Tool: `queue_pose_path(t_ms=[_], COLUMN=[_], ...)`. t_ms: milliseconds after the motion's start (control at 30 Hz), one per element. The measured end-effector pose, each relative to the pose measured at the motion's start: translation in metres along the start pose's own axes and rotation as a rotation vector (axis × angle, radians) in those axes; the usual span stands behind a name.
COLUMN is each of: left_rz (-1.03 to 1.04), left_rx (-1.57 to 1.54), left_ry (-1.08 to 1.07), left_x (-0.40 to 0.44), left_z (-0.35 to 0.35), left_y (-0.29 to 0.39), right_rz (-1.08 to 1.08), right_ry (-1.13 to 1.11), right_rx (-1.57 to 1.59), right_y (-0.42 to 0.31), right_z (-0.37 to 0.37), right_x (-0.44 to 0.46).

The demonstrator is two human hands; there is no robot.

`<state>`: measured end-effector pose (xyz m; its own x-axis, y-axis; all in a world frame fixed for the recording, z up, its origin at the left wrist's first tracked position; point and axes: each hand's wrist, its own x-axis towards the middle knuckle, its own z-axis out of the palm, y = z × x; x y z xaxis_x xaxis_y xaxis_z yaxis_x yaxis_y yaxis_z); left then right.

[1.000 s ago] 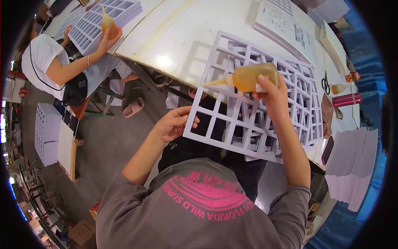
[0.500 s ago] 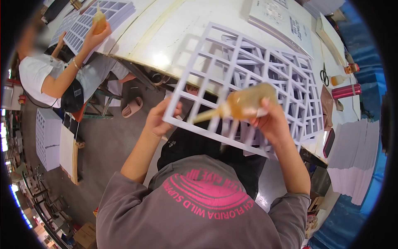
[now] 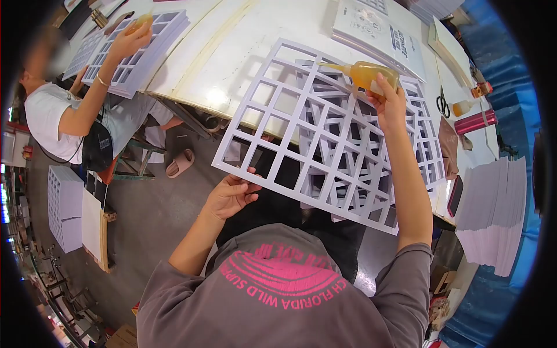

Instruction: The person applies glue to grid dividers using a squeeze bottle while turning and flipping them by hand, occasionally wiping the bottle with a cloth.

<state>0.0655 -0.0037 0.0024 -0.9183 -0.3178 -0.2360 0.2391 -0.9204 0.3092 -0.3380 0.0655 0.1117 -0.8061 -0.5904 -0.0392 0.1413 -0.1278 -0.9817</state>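
My right hand (image 3: 387, 104) is wrapped round a squeeze bottle (image 3: 365, 75) of amber liquid. The bottle lies tilted nearly flat, its long thin nozzle pointing left over the far part of a white lattice grid (image 3: 278, 152). At the near left corner of that grid, my left hand (image 3: 232, 196) grips the edge, with a fingertip showing through an opening. More white lattice grids (image 3: 432, 139) lie in a jumbled pile beneath and to the right. Whether the nozzle tip touches the grid, I cannot tell.
On the left, another person (image 3: 58, 116) holds a similar amber bottle (image 3: 139, 26) over stacked grids (image 3: 130, 66). Scissors (image 3: 442, 103), a dark pink cylinder (image 3: 476, 122) and printed boards (image 3: 377, 40) lie on the white table (image 3: 220, 64). A paper stack (image 3: 490, 203) stands at right.
My right hand has carried the bottle away from me to the grid's far part, levelling it. The grid's left corner has swung left, and my left hand sits slightly lower.
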Motion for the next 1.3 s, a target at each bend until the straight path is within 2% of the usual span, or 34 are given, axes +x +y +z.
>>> queue_pose_path(t_ms=[67, 300, 467, 567, 633, 667, 700, 800, 900, 1033, 1300], left_rz=[0.012, -0.011, -0.009, 0.047, 0.164, 0.209, 0.236, 0.187, 0.099, 0.045, 0.033], left_rx=[0.037, 0.022, 0.055, 0.136, -0.003, -0.067, -0.047, -0.006, 0.030, 0.084, 0.106], left_ry=[-0.031, -0.056, -0.104, -0.112, -0.089, 0.040, 0.080, 0.126, 0.135, 0.100, 0.065], left_x=[0.000, 0.004, 0.008, 0.010, 0.018, 0.020, 0.023, 0.023, 0.018, 0.014, 0.016], left_z=[0.000, 0.001, -0.005, -0.003, 0.002, 0.001, 0.003, 0.018, 0.021, 0.027, 0.027], left_y=[0.001, 0.005, 0.005, 0.011, 0.017, 0.020, 0.025, 0.025, 0.015, 0.002, -0.002], right_rz=[0.006, 0.097, 0.323, 0.414, 0.425, 0.348, 0.269, 0.067, -0.021, -0.022, 0.102], right_ry=[0.021, -0.145, -0.289, -0.310, -0.267, -0.157, -0.094, 0.091, 0.141, 0.205, 0.000], right_rx=[-0.066, -0.082, -0.058, 0.039, 0.157, 0.190, 0.175, 0.109, 0.014, 0.000, -0.030], right_y=[-0.003, -0.014, -0.022, -0.025, -0.022, -0.022, -0.021, -0.025, -0.022, -0.018, -0.022], right_z=[0.000, 0.004, 0.002, -0.005, -0.020, -0.023, -0.030, -0.045, -0.062, -0.067, -0.060], right_x=[-0.013, -0.106, -0.159, -0.159, -0.141, -0.130, -0.115, -0.075, -0.044, -0.032, -0.113])
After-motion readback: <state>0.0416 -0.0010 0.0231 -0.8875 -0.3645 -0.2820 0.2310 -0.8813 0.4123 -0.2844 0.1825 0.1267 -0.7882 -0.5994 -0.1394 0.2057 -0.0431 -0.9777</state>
